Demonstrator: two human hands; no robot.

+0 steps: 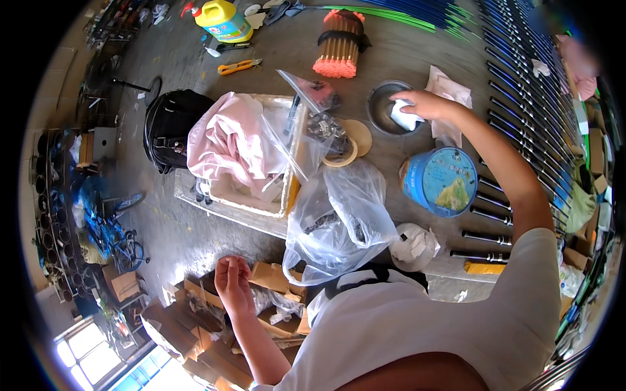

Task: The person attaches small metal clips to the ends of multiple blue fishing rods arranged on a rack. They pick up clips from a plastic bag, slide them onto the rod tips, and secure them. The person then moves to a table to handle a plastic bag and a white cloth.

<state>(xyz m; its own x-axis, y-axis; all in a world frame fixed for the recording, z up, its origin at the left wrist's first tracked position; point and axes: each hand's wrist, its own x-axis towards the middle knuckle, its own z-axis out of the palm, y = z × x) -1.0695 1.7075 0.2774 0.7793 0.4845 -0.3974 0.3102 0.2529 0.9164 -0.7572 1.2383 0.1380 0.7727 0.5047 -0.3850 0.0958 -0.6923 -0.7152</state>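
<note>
My right hand [425, 106] reaches forward and grips a crumpled white cloth [407, 117] inside a round metal bowl [377, 111]. A pale pink cloth [450, 85] lies just beyond that wrist. Below the bowl stands a blue tub [450, 181] with a picture on its lid. My left hand [233, 281] is raised at the lower left, apart from the table, with its fingers curled together; whatever might be between them is hidden. To the bowl's left sit a tan tape roll [342, 156] and a clear plastic bag [345, 225] with dark small parts inside.
A tray [244, 207] holds pink fabric [228, 140], beside a black bag [171, 130]. Farther off are a bundle of red-tipped rods [339, 49], an orange utility knife [239, 66] and a yellow jug [225, 23]. Rows of dark rods [515, 124] line the right; cardboard boxes [215, 345] stand lower left.
</note>
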